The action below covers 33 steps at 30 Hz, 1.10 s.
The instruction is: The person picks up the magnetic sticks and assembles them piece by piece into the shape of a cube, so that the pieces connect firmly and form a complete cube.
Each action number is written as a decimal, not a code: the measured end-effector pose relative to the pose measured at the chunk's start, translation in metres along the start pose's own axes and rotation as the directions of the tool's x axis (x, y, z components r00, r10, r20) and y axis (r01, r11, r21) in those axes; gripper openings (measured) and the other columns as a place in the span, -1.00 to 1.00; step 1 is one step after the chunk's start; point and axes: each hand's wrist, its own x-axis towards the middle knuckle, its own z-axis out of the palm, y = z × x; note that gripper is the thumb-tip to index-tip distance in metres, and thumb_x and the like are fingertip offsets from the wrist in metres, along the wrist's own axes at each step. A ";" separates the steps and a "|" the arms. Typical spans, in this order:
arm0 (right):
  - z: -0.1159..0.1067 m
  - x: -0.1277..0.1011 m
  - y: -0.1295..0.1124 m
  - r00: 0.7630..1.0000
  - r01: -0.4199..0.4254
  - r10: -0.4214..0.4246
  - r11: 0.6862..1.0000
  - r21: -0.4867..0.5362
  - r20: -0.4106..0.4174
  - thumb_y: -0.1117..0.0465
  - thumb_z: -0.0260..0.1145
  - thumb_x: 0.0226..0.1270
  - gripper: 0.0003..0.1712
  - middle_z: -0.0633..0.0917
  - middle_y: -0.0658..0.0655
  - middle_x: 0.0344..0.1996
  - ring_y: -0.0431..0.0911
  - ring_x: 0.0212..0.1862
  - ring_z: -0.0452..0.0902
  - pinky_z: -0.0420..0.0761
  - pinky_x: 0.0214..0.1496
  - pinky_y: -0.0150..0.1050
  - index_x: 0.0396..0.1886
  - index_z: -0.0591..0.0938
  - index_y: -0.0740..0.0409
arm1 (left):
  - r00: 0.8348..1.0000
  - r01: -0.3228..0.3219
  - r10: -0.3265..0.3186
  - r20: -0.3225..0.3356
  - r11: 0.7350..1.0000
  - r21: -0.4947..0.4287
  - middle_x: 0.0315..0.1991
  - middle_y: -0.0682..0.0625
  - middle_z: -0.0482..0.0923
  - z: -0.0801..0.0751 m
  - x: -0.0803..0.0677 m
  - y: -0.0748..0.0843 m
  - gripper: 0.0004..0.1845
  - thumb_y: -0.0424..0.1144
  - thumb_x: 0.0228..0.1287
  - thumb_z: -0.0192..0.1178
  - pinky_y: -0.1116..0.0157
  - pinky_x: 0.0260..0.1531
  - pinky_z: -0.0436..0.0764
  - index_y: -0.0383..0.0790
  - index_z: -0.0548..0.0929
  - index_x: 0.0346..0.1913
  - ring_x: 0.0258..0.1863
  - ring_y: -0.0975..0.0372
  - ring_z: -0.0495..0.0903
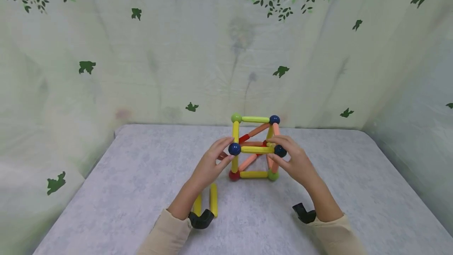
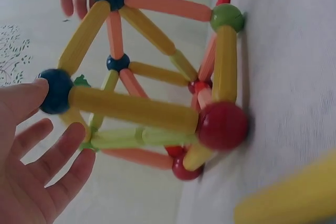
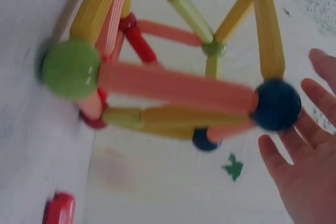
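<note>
A: Sleeves first, cream ones, at the near edge of the grey table [image 1: 124,192]. Just beyond the left sleeve two loose yellow sticks [image 1: 213,200] lie side by side on the cloth.

B: And the hands?

A: Left hand [image 1: 209,166] is up at the near left top corner of the cube frame [image 1: 254,148], fingers relaxed and spread. In the left wrist view its thumb touches the dark blue ball [image 2: 55,91] there; the other fingers stand apart from the sticks, gripping nothing.

B: The right one?

A: Right hand [image 1: 295,162] is at the near right top corner, by the other dark blue ball [image 1: 280,151]. The right wrist view shows its fingers [image 3: 307,145] straight and fanned wide, just beside that ball; whether they touch it I cannot tell.

B: Where does the frame stand?

A: Upright near the middle of the table, between the two hands. Red ball [image 1: 234,175] and green ball [image 1: 272,175] sit at its near bottom corners, joined by a yellow stick. Yellow and orange sticks make the edges, and an orange one runs slantwise through it.

B: Farther back?

A: Green ball [image 1: 236,118] and blue ball [image 1: 274,120] top the far corners. Behind the table hangs a pale curtain [image 1: 159,58] printed with green leaves.
</note>
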 end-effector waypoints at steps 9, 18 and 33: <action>-0.028 -0.037 0.042 0.983 -0.180 0.180 0.984 -0.002 -0.044 0.27 0.35 0.09 -0.46 0.44 0.18 0.06 0.08 0.05 0.33 0.40 -0.03 0.15 0.10 0.44 0.20 | 0.980 0.178 -0.191 0.060 0.968 0.176 0.15 -0.02 0.30 -0.031 -0.041 -0.022 -0.49 -0.20 0.20 0.18 0.29 -0.24 0.52 -0.08 0.35 0.23 -0.21 0.26 0.48; -0.025 -0.059 0.092 0.876 -0.424 0.442 0.896 -0.131 0.191 0.18 0.26 0.20 -0.43 0.39 0.32 0.10 0.22 0.08 0.27 0.33 0.01 0.22 0.18 0.36 0.25 | 0.835 0.413 -0.486 0.257 0.863 0.290 -0.15 -0.05 0.36 -0.031 -0.082 -0.035 -0.41 -0.05 0.12 0.23 0.31 -0.47 0.42 -0.22 0.36 0.18 -0.40 0.26 0.36; -0.009 -0.067 0.108 0.833 -0.443 0.505 0.853 -0.275 0.225 0.30 0.30 0.14 -0.61 0.55 0.18 -0.30 0.02 -0.28 0.42 0.50 -0.23 -0.03 0.00 0.50 0.23 | 0.808 0.459 -0.513 0.288 0.856 0.238 -0.48 0.02 0.39 -0.031 -0.084 -0.030 -0.61 -0.26 0.09 0.26 0.35 -0.66 0.36 -0.23 0.47 0.01 -0.64 0.27 0.34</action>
